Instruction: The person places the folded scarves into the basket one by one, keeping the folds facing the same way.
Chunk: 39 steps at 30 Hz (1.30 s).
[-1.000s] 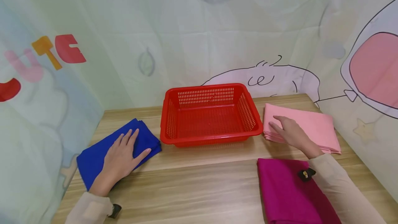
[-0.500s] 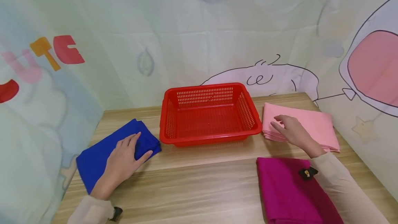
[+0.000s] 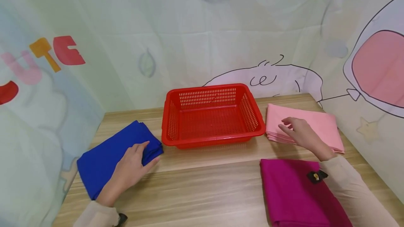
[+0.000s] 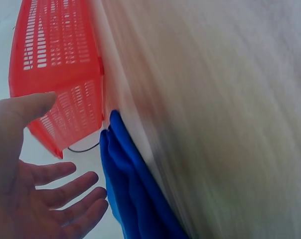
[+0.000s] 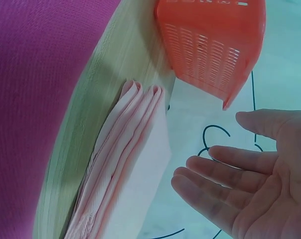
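A folded blue cloth (image 3: 107, 157) lies at the left of the table, and my left hand (image 3: 130, 165) hovers over its right part with fingers spread and thumb apart. In the left wrist view the palm faces the blue cloth (image 4: 133, 189), with nothing held. At the right, a folded pink cloth (image 3: 315, 123) has my right hand (image 3: 303, 134) above its near left side. The right wrist view has that hand's loosely bent fingers a little apart from the pink cloth's layered edge (image 5: 123, 144). Between the cloths stands a red plastic basket (image 3: 211, 116) with nothing inside.
A folded magenta cloth (image 3: 290, 192) lies at the near right, under the right forearm. The wooden table (image 3: 202, 185) backs onto a printed curtain (image 3: 189, 27), close behind the basket. Another curtain side stands at the left and right table edges.
My left hand has moved a little right and toward me, lifting off the blue cloth. The right hand has shifted slightly right, its fingers bending more. The cloths and basket stay put.
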Each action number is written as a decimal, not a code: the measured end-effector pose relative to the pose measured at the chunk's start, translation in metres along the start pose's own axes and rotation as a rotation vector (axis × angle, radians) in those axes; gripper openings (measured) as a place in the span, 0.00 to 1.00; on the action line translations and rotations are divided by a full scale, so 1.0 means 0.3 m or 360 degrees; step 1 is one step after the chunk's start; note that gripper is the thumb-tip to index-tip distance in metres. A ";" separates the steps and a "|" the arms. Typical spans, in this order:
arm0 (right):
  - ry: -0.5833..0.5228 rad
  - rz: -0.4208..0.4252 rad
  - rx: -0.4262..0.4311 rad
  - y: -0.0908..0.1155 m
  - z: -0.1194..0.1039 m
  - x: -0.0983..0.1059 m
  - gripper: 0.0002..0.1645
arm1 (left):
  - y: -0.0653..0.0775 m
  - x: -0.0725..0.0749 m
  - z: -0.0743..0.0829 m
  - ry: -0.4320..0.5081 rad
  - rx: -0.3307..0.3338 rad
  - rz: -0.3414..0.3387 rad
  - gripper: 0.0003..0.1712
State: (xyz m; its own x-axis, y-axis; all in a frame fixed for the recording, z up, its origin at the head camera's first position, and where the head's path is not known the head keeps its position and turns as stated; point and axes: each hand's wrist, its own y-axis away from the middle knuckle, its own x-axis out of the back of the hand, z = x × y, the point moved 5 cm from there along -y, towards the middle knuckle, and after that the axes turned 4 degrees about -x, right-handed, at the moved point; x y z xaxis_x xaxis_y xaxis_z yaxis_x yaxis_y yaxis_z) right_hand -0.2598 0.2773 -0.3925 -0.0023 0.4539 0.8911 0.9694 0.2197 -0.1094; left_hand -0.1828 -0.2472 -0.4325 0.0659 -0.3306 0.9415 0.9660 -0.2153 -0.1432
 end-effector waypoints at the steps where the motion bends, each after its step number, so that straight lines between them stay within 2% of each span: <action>1: 0.0004 0.0004 0.0004 0.003 0.002 0.002 0.23 | -0.001 -0.005 0.006 0.0010 -0.0002 -0.0010 0.46; 5: -0.0009 0.0024 0.0021 0.014 0.007 0.008 0.22 | -0.009 -0.024 0.033 0.0054 -0.0029 -0.0042 0.44; 12: -0.0015 0.0024 0.0025 0.026 0.016 0.014 0.21 | -0.023 -0.062 0.081 0.0042 -0.0132 -0.0015 0.41; 22: -0.0022 -0.0007 -0.0006 0.036 0.019 0.023 0.21 | -0.035 -0.082 0.128 0.0016 -0.0178 -0.0035 0.40; 29: -0.0009 -0.0006 -0.0007 0.041 0.018 0.030 0.21 | -0.042 -0.104 0.175 0.0006 -0.0282 -0.0016 0.39; 39: 0.0017 0.0013 -0.0016 0.052 0.018 0.053 0.21 | -0.057 -0.122 0.215 0.0002 -0.0352 -0.0007 0.38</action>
State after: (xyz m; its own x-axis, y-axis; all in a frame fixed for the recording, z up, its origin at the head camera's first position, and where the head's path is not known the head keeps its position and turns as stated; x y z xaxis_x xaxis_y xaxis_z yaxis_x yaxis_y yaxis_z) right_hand -0.2461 0.2927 -0.3824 0.0079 0.4463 0.8948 0.9718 0.2075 -0.1121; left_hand -0.1855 -0.1720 -0.4448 0.0611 -0.3304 0.9419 0.8879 -0.4131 -0.2025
